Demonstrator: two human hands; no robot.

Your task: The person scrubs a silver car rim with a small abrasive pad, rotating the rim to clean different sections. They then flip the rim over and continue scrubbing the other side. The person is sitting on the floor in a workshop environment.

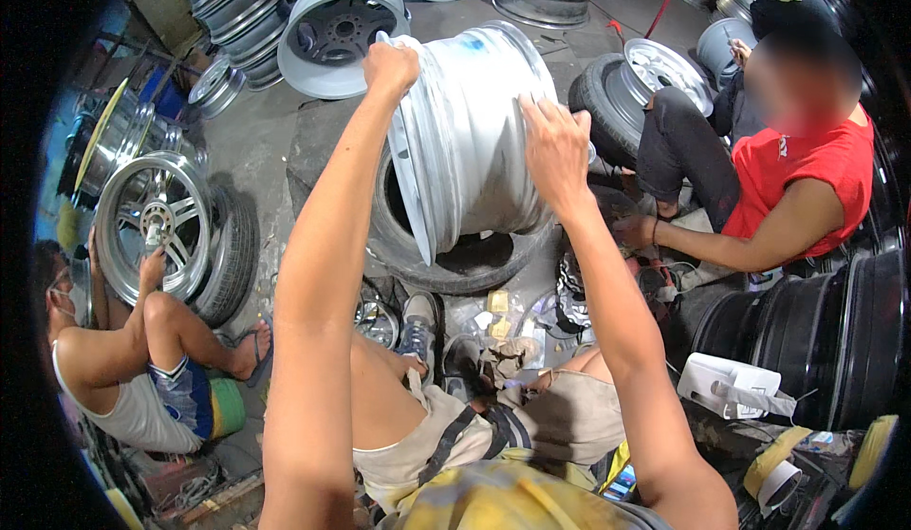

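A wide grey wheel rim (479, 127) lies tilted on its side in front of me, its barrel facing me and a small blue mark near its top. It rests on a black tire (517, 262) that lies flat on the floor. My left hand (392, 65) is closed round the upper left lip of the rim. On the opposite side, my right hand (558, 150) has its bent fingers on the rim's right edge. The palm sides of both hands are hidden, so anything small under the fingers cannot be seen.
At left, a person works on a spoked wheel (157, 217) leaning on a tire. A person in a red top (807, 174) sits at right, near another rim and tire. Stacked rims (232, 13) stand behind. Paper scraps (508, 359) lie by my feet; black rims (807, 331) stand right.
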